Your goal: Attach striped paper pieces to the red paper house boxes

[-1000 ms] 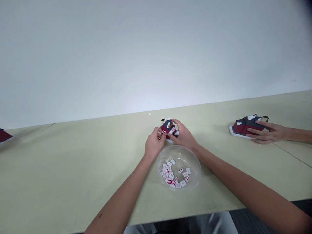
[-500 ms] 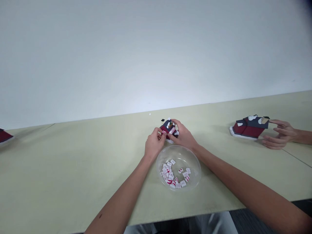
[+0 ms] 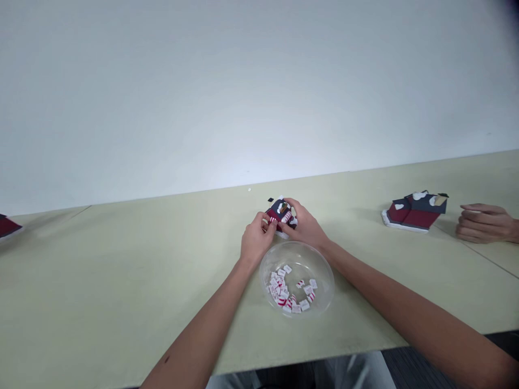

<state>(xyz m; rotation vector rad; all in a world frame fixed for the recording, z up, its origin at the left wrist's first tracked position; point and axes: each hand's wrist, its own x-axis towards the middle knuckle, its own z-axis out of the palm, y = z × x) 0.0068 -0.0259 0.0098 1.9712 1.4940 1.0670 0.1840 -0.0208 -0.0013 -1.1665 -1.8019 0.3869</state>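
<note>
At the far left, a dark red piece (image 3: 6, 227), cut off by the frame, lies on the pale green surface (image 3: 121, 292). Next comes the person's left hand (image 3: 256, 240), its grip narrow, with the fingertips pinched on the near side of a small navy-and-maroon model (image 3: 279, 212) with red-and-white striped parts. The person's right hand (image 3: 305, 227) closes around the model from the right, also holding it. Both hands are working at the model, just beyond a clear round bowl (image 3: 326, 286) holding small white-and-red tiles (image 3: 281, 294), which lie within easy reach. Further right stands a larger navy-and-maroon model (image 3: 413, 213) on a white base, near a co-worker's curled, empty hand (image 3: 482, 223).
</note>
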